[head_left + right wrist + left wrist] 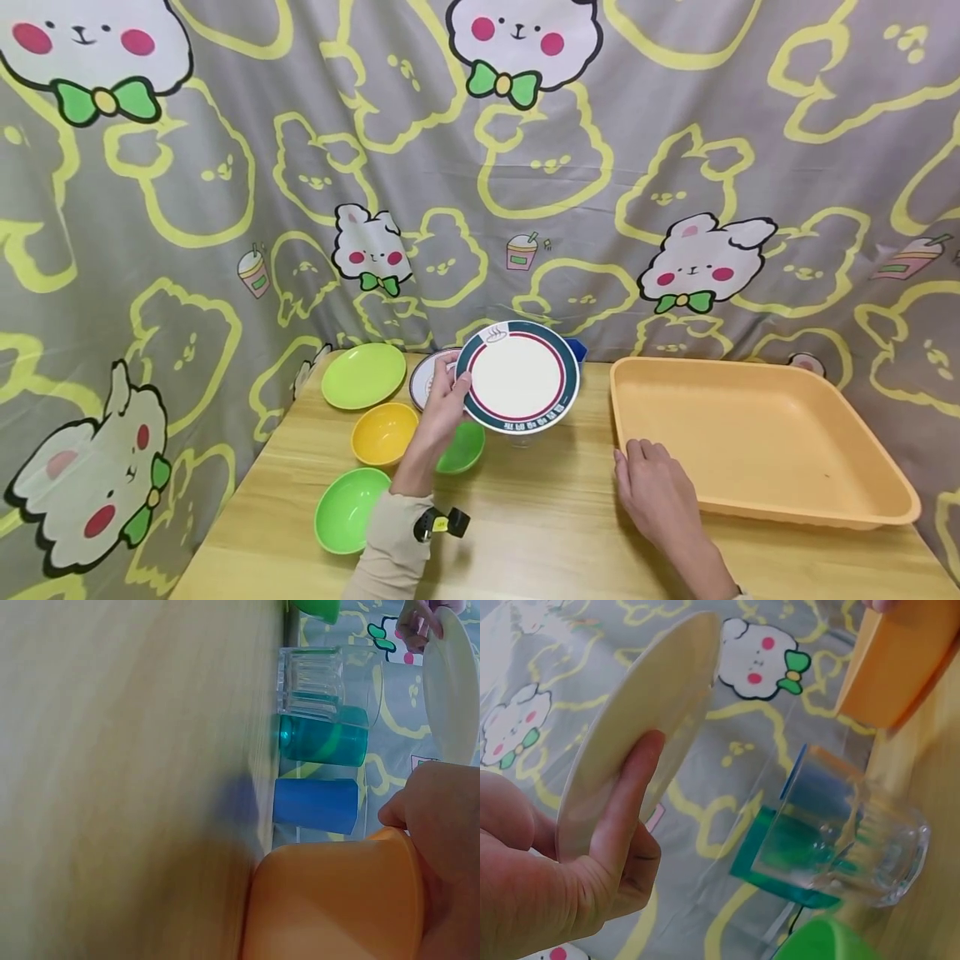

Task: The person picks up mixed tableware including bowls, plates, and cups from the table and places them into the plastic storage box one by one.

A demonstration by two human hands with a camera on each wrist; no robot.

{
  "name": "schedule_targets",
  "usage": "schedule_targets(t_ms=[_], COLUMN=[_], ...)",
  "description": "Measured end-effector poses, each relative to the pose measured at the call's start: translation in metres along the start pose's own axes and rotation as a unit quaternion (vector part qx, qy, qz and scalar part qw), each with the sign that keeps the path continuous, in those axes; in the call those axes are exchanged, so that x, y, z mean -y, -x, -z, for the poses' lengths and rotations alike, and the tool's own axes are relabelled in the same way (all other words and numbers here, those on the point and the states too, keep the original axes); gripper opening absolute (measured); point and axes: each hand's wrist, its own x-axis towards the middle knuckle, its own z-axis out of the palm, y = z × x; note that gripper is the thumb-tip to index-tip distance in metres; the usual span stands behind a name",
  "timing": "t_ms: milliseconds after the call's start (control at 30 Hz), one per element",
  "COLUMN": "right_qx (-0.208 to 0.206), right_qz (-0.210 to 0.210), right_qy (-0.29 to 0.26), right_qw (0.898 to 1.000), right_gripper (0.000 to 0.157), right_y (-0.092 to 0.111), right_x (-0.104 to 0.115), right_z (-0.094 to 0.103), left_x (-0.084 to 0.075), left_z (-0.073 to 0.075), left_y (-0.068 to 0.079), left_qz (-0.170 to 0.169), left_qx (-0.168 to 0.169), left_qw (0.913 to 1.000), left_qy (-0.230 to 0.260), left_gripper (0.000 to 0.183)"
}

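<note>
A round white plate (pixel 517 379) with a teal band and a red ring is held up over the table by my left hand (pixel 442 408). The thumb lies on the plate's rim, and in the left wrist view the fingers (pixel 634 795) spread under its pale underside. On the other side my right hand (pixel 660 492) grips the near left rim of a large orange tray (pixel 757 433). Seen from the right wrist, the thumb (pixel 396 810) hooks over the tray's edge. Nothing shows inside the tray beyond a tiny dark speck.
Behind the held plate stand a clear glass (pixel 311 686), a teal cup (pixel 322 741) and a blue cup (pixel 315 804). To the left are a lime plate (pixel 363 375), a patterned white plate (pixel 422 379), a yellow bowl (pixel 384 433) and green bowls (pixel 347 512). A patterned curtain (pixel 450 167) hangs behind.
</note>
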Motion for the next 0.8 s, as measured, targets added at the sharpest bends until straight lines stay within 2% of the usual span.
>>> schedule_targets(t_ms=[167,400,533,800], right_qx=[0.018,0.012,0.043,0.09], right_qz=[-0.012,-0.02,-0.047,-0.064], right_qy=[-0.005,-0.017,-0.048,-0.091], right_qw=[1.0,1.0,0.997,0.99], right_gripper=[0.027,0.024,0.027,0.039], right_y=[0.0,-0.005,-0.011,-0.033], right_x=[0.001,0.0,0.0,-0.002], right_z=[0.001,0.005,0.014,0.034], left_x=[0.004,0.004,0.007,0.01], left_z=[-0.006,-0.014,-0.017,-0.02], left_y=[0.001,0.0,-0.001,0.002], left_qz=[0.008,0.022,0.028,0.032], left_qx=[0.01,0.028,0.031,0.041], left_qw=[0.9999,0.9992,0.9987,0.9984], left_qy=[0.004,0.02,0.028,0.024], left_gripper=[0.035,0.034,0.035,0.038])
